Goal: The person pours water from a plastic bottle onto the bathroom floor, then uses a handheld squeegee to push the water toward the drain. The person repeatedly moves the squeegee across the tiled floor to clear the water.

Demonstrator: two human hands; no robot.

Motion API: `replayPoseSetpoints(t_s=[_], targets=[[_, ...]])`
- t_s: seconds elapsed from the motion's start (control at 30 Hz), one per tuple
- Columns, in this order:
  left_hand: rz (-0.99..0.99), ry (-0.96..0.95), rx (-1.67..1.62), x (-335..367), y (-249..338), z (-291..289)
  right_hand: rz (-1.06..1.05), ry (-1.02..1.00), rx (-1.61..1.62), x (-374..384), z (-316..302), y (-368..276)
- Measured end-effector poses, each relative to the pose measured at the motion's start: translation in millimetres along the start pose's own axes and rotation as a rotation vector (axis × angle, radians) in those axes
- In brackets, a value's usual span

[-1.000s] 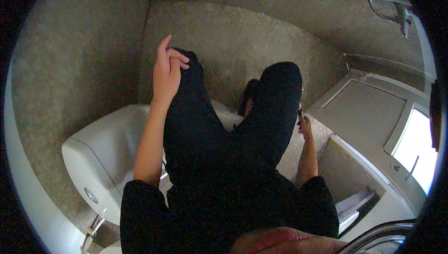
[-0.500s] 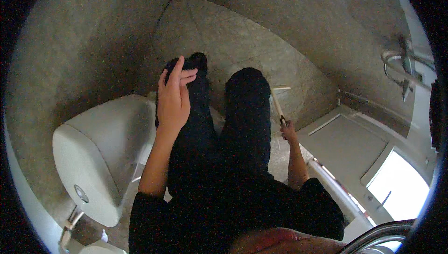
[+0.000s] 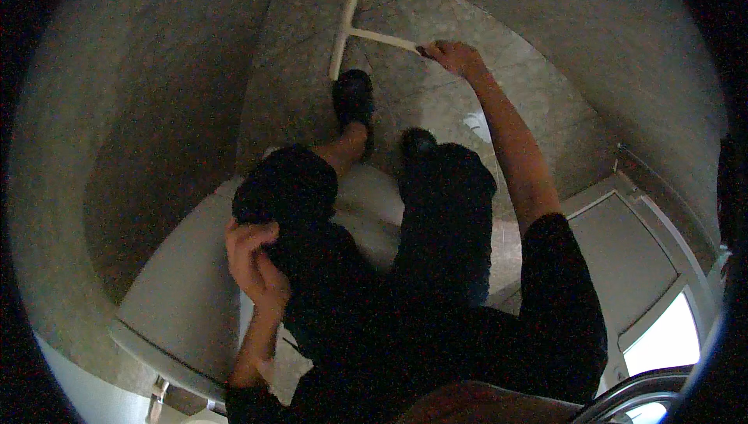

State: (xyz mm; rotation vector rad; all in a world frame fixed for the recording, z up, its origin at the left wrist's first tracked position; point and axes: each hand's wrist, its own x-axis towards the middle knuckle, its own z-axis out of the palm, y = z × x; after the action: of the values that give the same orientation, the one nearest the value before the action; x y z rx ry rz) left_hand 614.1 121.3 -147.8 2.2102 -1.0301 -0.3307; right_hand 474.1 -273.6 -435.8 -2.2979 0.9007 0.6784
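Observation:
My right hand [image 3: 456, 59] is closed around the dark grip of a pale T-shaped squeegee [image 3: 386, 38], arm stretched forward. The squeegee's long blade lies over the tiled floor, just ahead of a black shoe [image 3: 353, 98] on my left foot. Its handle runs from the middle of the blade rightward to my fingers. My left hand [image 3: 257, 264] lies against the outside of my left knee, covered in black trousers [image 3: 287, 189]. Its fingers are loosely bent and apart, with nothing seen in them.
A white toilet [image 3: 175, 307] stands close at my left, part of it showing between my legs. Stone-look walls [image 3: 164, 73] rise left and right. The tiled floor [image 3: 436, 104] has a shiny, wet-looking patch. A pale door [image 3: 615, 260] with a bright pane is at the right.
My right hand has swung forward and inward, bringing the squeegee from beside my right leg to ahead of my left foot. My left hand has drawn back, and the view has shifted.

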Motion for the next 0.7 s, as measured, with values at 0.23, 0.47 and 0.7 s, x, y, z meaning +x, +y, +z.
replayPoseSetpoints(t_s=[0.23, 0.47, 0.7], targets=[[-0.127, -0.163, 0.133, 11, 51, 8, -0.108, 0.073, -0.158, 132, -43, -105], [-0.096, -0.412, 0.173, 27, 73, -7, -0.086, 0.134, -0.113, 166, -5, -87], [-0.102, -0.200, 0.189, 57, 26, -28, 0.079, -0.010, 0.001, 24, -22, 23]])
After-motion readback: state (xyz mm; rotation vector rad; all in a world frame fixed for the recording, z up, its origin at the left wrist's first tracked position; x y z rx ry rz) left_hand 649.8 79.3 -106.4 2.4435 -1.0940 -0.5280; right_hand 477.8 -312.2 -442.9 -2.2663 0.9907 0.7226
